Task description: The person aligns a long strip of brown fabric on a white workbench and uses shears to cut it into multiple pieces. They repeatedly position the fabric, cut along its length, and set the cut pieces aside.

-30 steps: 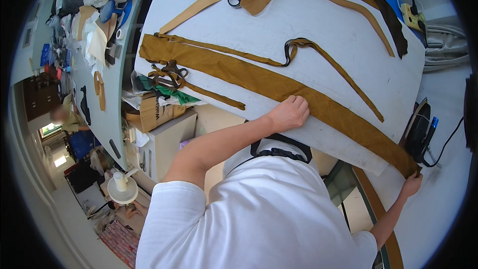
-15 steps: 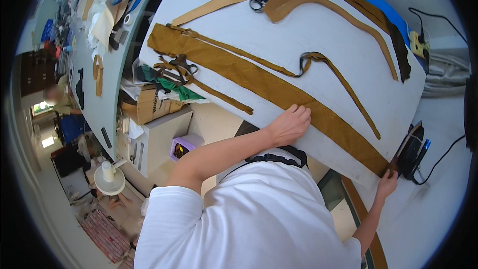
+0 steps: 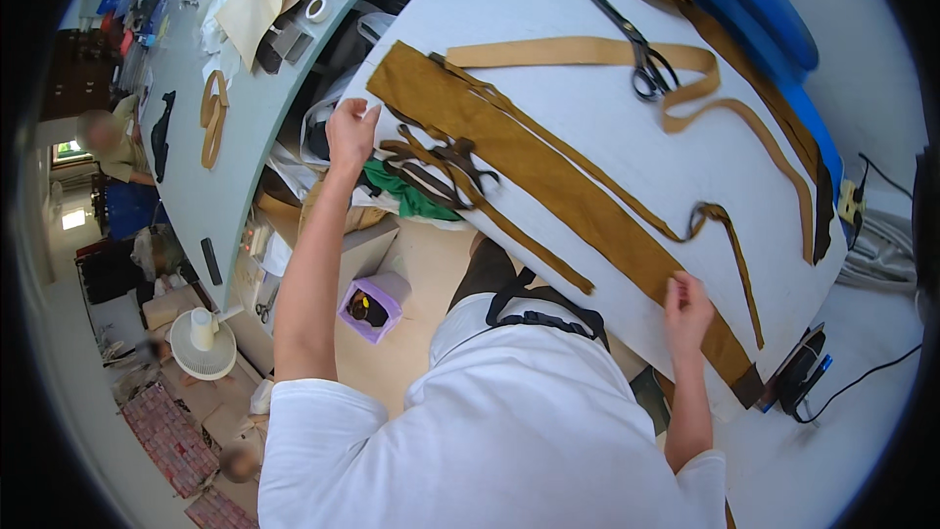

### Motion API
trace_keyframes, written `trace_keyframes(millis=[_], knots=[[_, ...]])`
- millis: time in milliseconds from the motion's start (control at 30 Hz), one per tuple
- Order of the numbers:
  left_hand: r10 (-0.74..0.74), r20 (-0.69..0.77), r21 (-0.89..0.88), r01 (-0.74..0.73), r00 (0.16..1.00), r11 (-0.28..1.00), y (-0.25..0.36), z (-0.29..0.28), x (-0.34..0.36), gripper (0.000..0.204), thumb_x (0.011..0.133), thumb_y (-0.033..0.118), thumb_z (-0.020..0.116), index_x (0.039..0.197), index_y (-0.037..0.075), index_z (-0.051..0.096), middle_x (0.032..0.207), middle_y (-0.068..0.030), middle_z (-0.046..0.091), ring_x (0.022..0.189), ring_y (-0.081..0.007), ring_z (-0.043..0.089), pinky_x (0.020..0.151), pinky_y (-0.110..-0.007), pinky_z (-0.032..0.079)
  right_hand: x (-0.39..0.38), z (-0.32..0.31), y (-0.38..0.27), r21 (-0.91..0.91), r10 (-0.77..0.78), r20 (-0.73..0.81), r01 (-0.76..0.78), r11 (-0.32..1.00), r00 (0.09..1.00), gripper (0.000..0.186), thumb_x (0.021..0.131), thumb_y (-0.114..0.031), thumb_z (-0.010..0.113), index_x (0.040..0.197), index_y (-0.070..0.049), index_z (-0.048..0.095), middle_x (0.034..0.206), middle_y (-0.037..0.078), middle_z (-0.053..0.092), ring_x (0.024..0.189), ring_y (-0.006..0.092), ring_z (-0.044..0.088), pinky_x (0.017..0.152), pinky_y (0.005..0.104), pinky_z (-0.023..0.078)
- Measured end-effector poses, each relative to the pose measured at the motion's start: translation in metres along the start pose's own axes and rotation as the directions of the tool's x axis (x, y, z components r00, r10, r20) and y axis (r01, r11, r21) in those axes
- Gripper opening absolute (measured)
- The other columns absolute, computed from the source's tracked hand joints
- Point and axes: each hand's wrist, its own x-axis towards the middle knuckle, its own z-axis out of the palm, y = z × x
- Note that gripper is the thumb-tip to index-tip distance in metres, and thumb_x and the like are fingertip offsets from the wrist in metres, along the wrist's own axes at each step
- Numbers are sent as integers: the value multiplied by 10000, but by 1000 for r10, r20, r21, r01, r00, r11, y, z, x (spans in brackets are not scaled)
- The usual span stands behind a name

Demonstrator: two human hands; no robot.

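A long, wide brown fabric strip point(image 3: 548, 191) lies slantwise across the white tabletop point(image 3: 548, 10). My left hand point(image 3: 351, 137) is raised beside the strip's far left end, at the table edge, its fingers loosely bent and the thumb apart, with nothing seen in them. Over the right part of the strip, my right hand point(image 3: 688, 309) has its fingers curled together; what they pinch, if anything, is hidden. A narrow brown strip point(image 3: 602, 181) runs along the strip's far side and loops near its right end. Tangled dark and brown strips point(image 3: 460, 171) hang at the near edge.
Black scissors point(image 3: 641, 54) lie across a tan band point(image 3: 548, 52) at the back. A black iron point(image 3: 798, 367) with a cord stands beyond the right end. Left is a grey-green table point(image 3: 250, 108) with cloth scraps. Below stand a purple-lined bin point(image 3: 374, 318) and a white fan point(image 3: 203, 343).
My left hand has left the middle of the wide strip and moved to its left end. My right hand has moved from the right end inward along the strip. The view has shifted.
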Motion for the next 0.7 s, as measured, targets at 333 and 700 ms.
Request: trace_keyframes(millis=[333, 700], knots=[[119, 146, -236, -82, 982, 968, -27, 47, 92, 523, 741, 340, 896, 1026, -18, 644, 1059, -198, 620, 1009, -368, 603, 887, -425, 500, 92, 173, -189, 36, -100, 257, 94, 995, 961, 80, 931, -79, 693, 980, -15, 697, 821, 143, 679, 687, 250, 663, 644, 352, 530], [144, 70, -305, -117, 987, 945, -41, 62, 82, 299, 765, 165, 848, 897, -12, 647, 1065, -169, 568, 1041, -355, 544, 934, -426, 456, 261, 265, -254, -270, -371, 366, 479, 835, 853, 409, 930, -187, 714, 1308, -110, 580, 994, 140, 662, 941, 344, 660, 808, 465, 534]])
